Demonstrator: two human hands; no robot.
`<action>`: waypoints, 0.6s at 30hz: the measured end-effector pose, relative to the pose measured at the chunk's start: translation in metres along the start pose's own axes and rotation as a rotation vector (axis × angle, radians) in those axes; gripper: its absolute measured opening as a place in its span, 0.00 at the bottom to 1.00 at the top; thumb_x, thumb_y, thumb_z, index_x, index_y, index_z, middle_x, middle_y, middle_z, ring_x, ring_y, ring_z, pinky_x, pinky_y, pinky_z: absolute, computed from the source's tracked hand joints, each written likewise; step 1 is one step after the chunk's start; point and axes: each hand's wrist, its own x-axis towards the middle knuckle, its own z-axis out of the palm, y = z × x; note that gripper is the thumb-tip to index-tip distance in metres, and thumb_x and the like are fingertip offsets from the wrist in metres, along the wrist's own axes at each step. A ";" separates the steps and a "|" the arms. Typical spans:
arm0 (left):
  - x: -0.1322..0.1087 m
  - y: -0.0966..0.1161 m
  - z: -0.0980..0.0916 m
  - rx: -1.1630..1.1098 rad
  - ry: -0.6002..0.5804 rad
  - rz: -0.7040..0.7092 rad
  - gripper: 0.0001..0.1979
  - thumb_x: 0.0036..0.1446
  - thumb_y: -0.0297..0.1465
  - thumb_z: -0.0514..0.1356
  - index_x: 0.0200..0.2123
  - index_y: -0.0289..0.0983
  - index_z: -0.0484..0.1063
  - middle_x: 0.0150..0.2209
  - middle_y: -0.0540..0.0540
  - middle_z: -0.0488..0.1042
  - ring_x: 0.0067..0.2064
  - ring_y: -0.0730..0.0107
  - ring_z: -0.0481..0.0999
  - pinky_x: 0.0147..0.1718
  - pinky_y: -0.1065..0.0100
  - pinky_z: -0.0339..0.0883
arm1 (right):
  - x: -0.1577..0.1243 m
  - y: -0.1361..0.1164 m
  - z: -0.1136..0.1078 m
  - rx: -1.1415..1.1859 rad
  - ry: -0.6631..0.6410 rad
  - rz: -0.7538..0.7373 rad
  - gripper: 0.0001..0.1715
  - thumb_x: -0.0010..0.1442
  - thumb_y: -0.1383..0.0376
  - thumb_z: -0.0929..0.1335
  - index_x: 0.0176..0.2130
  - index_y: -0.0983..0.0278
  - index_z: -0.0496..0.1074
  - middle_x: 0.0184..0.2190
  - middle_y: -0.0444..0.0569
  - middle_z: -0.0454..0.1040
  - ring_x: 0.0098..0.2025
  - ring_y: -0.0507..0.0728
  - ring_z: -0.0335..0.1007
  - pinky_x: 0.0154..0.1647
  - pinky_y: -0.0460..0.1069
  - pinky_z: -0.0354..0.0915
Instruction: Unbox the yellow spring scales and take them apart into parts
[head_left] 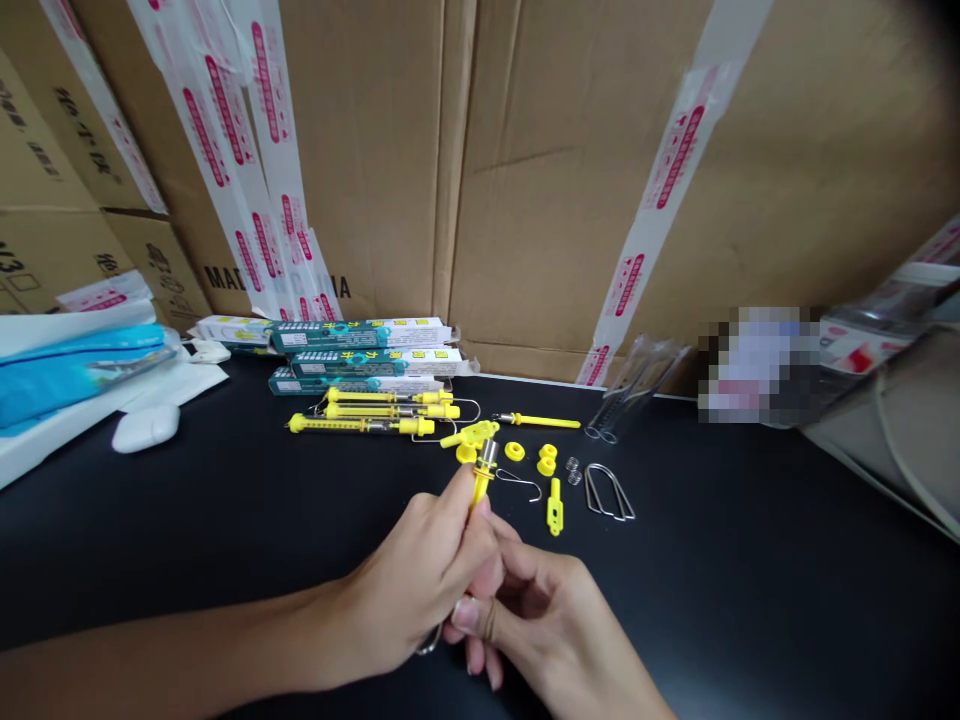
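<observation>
Gripping a metal-tipped yellow rod (481, 487), the left hand (420, 580) is curled tight over the bench (750, 560), the rod pointing to twelve o'clock. At three o'clock the right hand (551, 600) presses against it, half curled; whether its fingers hold anything, I can't tell. Yellow spring scales (360, 411) lie at eleven o'clock, yellow caps (547, 466) at one.

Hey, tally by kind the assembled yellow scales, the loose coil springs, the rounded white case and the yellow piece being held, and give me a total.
Assembled yellow scales: 3
Loose coil springs: 2
Rounded white case: 1
Held yellow piece: 1
Total: 7
</observation>
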 end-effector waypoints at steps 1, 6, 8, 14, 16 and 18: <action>0.001 0.000 0.000 -0.001 0.004 0.011 0.17 0.67 0.49 0.48 0.37 0.42 0.59 0.17 0.57 0.66 0.13 0.74 0.66 0.08 0.79 0.55 | 0.000 0.000 0.000 0.009 0.009 0.004 0.25 0.50 0.51 0.78 0.23 0.65 0.67 0.22 0.43 0.72 0.20 0.47 0.66 0.20 0.42 0.64; 0.001 0.001 -0.002 -0.076 0.070 0.036 0.18 0.67 0.51 0.47 0.38 0.42 0.59 0.15 0.59 0.63 0.14 0.72 0.67 0.10 0.77 0.56 | 0.001 0.000 -0.002 0.056 0.033 -0.023 0.23 0.48 0.54 0.80 0.25 0.64 0.69 0.25 0.43 0.73 0.24 0.49 0.69 0.26 0.43 0.70; 0.000 0.001 -0.003 -0.072 0.106 0.054 0.17 0.68 0.49 0.48 0.38 0.41 0.60 0.17 0.57 0.65 0.16 0.73 0.67 0.13 0.76 0.57 | -0.001 -0.002 -0.004 0.067 0.006 -0.035 0.20 0.50 0.55 0.79 0.30 0.64 0.71 0.27 0.44 0.74 0.28 0.51 0.71 0.30 0.45 0.72; 0.001 -0.003 -0.002 -0.013 0.171 0.106 0.16 0.69 0.45 0.48 0.34 0.41 0.58 0.19 0.58 0.62 0.16 0.78 0.59 0.14 0.76 0.53 | -0.003 -0.007 -0.003 -0.104 -0.046 -0.135 0.32 0.43 0.61 0.82 0.45 0.63 0.72 0.31 0.43 0.74 0.31 0.52 0.72 0.35 0.47 0.72; 0.002 -0.002 -0.001 -0.041 0.141 0.111 0.15 0.69 0.45 0.48 0.34 0.42 0.57 0.18 0.60 0.60 0.15 0.78 0.58 0.12 0.77 0.51 | -0.002 -0.007 -0.002 -0.147 -0.026 -0.140 0.33 0.44 0.61 0.82 0.47 0.64 0.73 0.31 0.43 0.74 0.30 0.52 0.71 0.33 0.47 0.72; 0.002 0.000 -0.001 -0.017 0.151 0.124 0.14 0.69 0.44 0.48 0.35 0.42 0.58 0.20 0.59 0.63 0.16 0.77 0.62 0.13 0.77 0.53 | -0.001 -0.007 -0.002 -0.165 -0.032 -0.141 0.31 0.48 0.61 0.80 0.50 0.65 0.73 0.31 0.44 0.74 0.31 0.52 0.71 0.35 0.47 0.72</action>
